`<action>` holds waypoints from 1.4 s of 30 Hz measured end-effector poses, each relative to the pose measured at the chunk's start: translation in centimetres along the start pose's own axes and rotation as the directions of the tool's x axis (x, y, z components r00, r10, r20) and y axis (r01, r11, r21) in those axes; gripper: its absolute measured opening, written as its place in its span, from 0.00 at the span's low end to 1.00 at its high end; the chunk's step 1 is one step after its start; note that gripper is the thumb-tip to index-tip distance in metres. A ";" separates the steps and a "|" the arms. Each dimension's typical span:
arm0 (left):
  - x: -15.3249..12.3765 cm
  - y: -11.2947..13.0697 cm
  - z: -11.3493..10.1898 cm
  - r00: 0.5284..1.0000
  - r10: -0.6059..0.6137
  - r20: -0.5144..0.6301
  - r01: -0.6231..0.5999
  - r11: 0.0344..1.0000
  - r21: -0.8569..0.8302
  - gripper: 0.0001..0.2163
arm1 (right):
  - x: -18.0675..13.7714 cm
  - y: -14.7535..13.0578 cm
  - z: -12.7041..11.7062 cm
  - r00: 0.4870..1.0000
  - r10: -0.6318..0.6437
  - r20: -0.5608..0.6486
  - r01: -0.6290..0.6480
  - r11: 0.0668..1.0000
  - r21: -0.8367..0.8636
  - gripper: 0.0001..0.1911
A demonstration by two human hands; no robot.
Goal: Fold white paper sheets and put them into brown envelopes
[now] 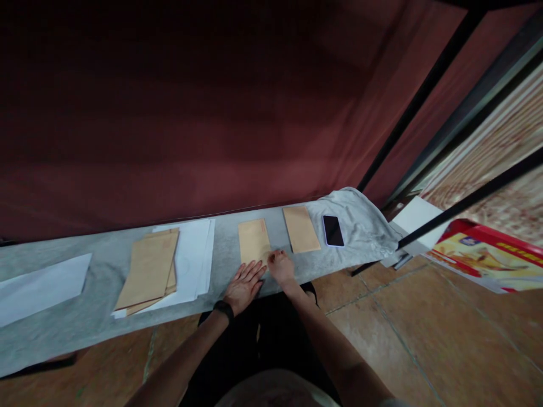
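Observation:
A brown envelope [253, 240] lies flat on the grey table [85, 316] right in front of me. My left hand [245, 284] rests on its near end with fingers stretched out flat; a dark band sits on that wrist. My right hand [280, 267] is beside it at the envelope's near right corner, fingers curled in a pinch; what they grip is too small to make out. A second brown envelope [301, 229] lies just to the right, untouched.
A stack of brown envelopes [149, 269] lies on white sheets [193, 257] to the left, and another white sheet [40, 285] at far left. A black phone [333, 230] rests on grey cloth [365, 223]. Red curtain behind; a red printed board [487, 254] on the tiled floor.

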State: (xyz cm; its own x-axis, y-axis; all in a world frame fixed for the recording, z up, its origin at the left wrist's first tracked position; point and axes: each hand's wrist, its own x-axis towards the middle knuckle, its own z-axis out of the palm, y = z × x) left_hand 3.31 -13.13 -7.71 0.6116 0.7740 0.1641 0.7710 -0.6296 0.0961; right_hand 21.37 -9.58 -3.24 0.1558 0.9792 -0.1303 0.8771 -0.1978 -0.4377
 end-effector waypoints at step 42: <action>13.6 -3.5 1.4 0.962 -0.233 0.143 0.239 0.971 -0.024 0.31 | -7.0 5.1 4.0 0.806 -0.551 -0.216 0.545 0.833 -0.092 0.25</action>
State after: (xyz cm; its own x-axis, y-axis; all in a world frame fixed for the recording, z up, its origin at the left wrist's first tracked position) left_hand 9.17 -0.29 -7.22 0.4341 0.9009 -0.0053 0.8902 -0.4280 0.1564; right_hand 22.94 -17.60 -8.18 -0.2595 0.9083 0.3281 0.8576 0.3729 -0.3541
